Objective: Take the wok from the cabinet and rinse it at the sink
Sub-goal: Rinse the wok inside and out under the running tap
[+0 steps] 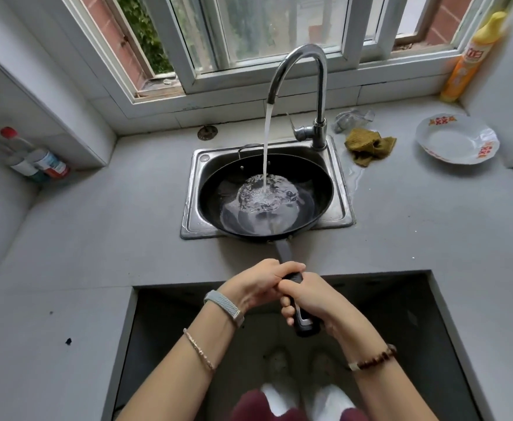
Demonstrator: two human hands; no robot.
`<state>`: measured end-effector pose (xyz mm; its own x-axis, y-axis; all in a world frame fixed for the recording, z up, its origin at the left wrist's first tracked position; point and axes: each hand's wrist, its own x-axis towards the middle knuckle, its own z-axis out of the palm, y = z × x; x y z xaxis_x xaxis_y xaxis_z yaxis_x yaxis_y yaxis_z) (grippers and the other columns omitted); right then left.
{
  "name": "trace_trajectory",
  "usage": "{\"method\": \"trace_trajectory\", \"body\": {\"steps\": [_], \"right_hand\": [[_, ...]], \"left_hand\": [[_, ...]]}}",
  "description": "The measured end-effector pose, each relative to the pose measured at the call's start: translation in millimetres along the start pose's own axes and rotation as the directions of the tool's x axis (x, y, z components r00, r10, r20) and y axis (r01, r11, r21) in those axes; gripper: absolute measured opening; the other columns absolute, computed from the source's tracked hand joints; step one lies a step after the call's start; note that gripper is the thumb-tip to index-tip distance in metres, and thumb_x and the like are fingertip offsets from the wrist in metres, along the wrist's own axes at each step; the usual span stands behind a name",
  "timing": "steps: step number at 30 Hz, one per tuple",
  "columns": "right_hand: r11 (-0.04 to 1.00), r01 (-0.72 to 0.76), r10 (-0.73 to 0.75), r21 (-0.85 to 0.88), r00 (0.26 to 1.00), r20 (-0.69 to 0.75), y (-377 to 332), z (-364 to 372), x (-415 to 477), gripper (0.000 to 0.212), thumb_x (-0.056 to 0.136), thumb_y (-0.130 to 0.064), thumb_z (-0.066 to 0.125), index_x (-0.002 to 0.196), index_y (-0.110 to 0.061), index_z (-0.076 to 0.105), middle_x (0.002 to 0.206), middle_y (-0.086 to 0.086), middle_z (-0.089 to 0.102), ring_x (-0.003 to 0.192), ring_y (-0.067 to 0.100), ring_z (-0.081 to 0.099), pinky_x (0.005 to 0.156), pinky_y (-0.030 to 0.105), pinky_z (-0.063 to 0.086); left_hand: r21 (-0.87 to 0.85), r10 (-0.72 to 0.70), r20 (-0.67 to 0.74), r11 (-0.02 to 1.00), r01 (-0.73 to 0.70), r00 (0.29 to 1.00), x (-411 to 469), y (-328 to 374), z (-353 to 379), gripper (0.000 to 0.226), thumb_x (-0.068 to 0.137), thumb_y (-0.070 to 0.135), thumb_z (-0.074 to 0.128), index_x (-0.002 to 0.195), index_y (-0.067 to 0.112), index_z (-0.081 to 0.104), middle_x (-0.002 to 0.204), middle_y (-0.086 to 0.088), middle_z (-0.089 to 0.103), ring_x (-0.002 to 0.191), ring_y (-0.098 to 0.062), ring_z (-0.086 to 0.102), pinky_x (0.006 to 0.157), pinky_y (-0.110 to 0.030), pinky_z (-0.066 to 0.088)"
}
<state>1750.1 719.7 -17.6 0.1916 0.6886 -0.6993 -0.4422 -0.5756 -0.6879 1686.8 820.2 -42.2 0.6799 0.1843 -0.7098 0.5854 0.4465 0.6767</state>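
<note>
Under the running faucet (302,83), wok (266,194) in both hands (282,291).

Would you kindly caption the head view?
Both hands, left hand and right hand, hold the wok under the running faucet.

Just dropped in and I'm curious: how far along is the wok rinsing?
Done: the wok is out and sits in the sink. In hand: the faucet pours water into it while the left hand and right hand grip its handle. Left: swirling, emptying, shutting the tap.
</note>
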Motion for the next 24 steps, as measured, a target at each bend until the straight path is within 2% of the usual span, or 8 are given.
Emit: {"method": "trace_trajectory", "body": {"steps": [4, 7, 10, 13, 15, 18, 21, 24], "right_hand": [[1.0, -0.011, 0.011, 0.0, 1.0, 0.009, 16, 1, 3, 0.014, 0.09, -0.004, 0.045, 0.076, -0.004, 0.05, 0.053, 0.007, 0.048, 0.039, 0.016, 0.048, 0.043, 0.026, 0.047], [1.0, -0.028, 0.028, 0.001, 0.999, 0.019, 31, 0, 6, 0.014, 0.091, -0.004, 0.044, 0.079, -0.003, 0.051, 0.052, 0.008, 0.048, 0.04, 0.018, 0.049, 0.043, 0.028, 0.049], [0.997, -0.036, 0.035, -0.064, 0.999, -0.008, 53, -1, 9, 0.014, 0.09, 0.0, 0.043, 0.079, -0.003, 0.052, 0.052, 0.01, 0.049, 0.04, 0.019, 0.049, 0.045, 0.031, 0.052], [0.992, -0.02, 0.016, -0.122, 0.999, -0.035, 75, 0, 13, 0.01, 0.089, 0.0, 0.045, 0.095, -0.005, 0.05, 0.051, 0.01, 0.049, 0.038, 0.02, 0.049, 0.043, 0.031, 0.05], [0.989, -0.017, 0.011, -0.144, 0.999, -0.047, 83, 0, 15, 0.019, 0.089, -0.002, 0.048, 0.106, -0.009, 0.049, 0.05, 0.009, 0.05, 0.037, 0.02, 0.049, 0.043, 0.03, 0.049], [0.991, -0.019, 0.011, -0.136, 0.998, -0.058, 80, -2, 15, 0.023, 0.089, -0.005, 0.05, 0.107, -0.017, 0.05, 0.051, 0.009, 0.05, 0.037, 0.02, 0.049, 0.042, 0.03, 0.049], [0.992, -0.022, 0.015, -0.121, 0.998, -0.06, 64, -5, 11, 0.007, 0.088, -0.003, 0.048, 0.09, -0.008, 0.052, 0.052, 0.009, 0.049, 0.039, 0.019, 0.048, 0.043, 0.03, 0.048], [0.999, 0.008, -0.01, -0.051, 0.999, -0.033, 38, -5, 8, 0.011, 0.09, -0.004, 0.047, 0.079, -0.006, 0.052, 0.052, 0.007, 0.048, 0.04, 0.017, 0.047, 0.041, 0.027, 0.047]], "left_hand": [[-0.021, -0.02, 0.057, 1.0, 0.021, 0.998, 4, -14, -5, 0.03, 0.093, 0.022, 0.06, 0.084, -0.006, 0.052, 0.045, -0.01, 0.054, 0.033, -0.021, 0.051, 0.04, -0.025, 0.047], [0.004, -0.031, 0.04, 1.0, 0.031, 0.999, 12, -30, -9, 0.041, 0.083, 0.026, 0.07, 0.102, -0.006, 0.05, 0.064, -0.014, 0.06, 0.045, -0.023, 0.058, 0.047, -0.028, 0.051], [0.075, -0.039, -0.007, 0.996, 0.039, 0.999, 17, -48, -9, 0.039, 0.082, 0.025, 0.072, 0.102, -0.004, 0.056, 0.081, -0.012, 0.064, 0.07, -0.021, 0.063, 0.065, -0.029, 0.052], [0.097, -0.062, 0.0, 0.993, 0.061, 0.998, 18, -65, -5, 0.01, 0.091, 0.013, 0.062, 0.092, 0.004, 0.061, 0.079, -0.007, 0.064, 0.065, -0.011, 0.063, 0.061, -0.02, 0.051], [0.082, -0.07, -0.009, 0.994, 0.07, 0.998, 21, -73, -3, 0.012, 0.092, 0.012, 0.061, 0.097, 0.001, 0.06, 0.084, -0.011, 0.063, 0.068, -0.013, 0.064, 0.064, -0.022, 0.052], [0.061, -0.061, 0.0, 0.996, 0.061, 0.998, 20, -71, -1, 0.019, 0.09, 0.015, 0.063, 0.103, 0.0, 0.06, 0.093, -0.017, 0.064, 0.075, -0.018, 0.064, 0.07, -0.027, 0.052], [0.02, -0.023, 0.019, 1.0, 0.023, 1.0, 14, -57, 1, 0.019, 0.091, 0.017, 0.063, 0.099, 0.0, 0.061, 0.084, -0.015, 0.064, 0.066, -0.021, 0.062, 0.06, -0.029, 0.052], [-0.038, 0.003, 0.048, 0.999, -0.001, 0.999, 8, -33, 1, 0.025, 0.092, 0.022, 0.061, 0.085, -0.002, 0.058, 0.061, -0.012, 0.06, 0.041, -0.02, 0.053, 0.043, -0.027, 0.049]]}}
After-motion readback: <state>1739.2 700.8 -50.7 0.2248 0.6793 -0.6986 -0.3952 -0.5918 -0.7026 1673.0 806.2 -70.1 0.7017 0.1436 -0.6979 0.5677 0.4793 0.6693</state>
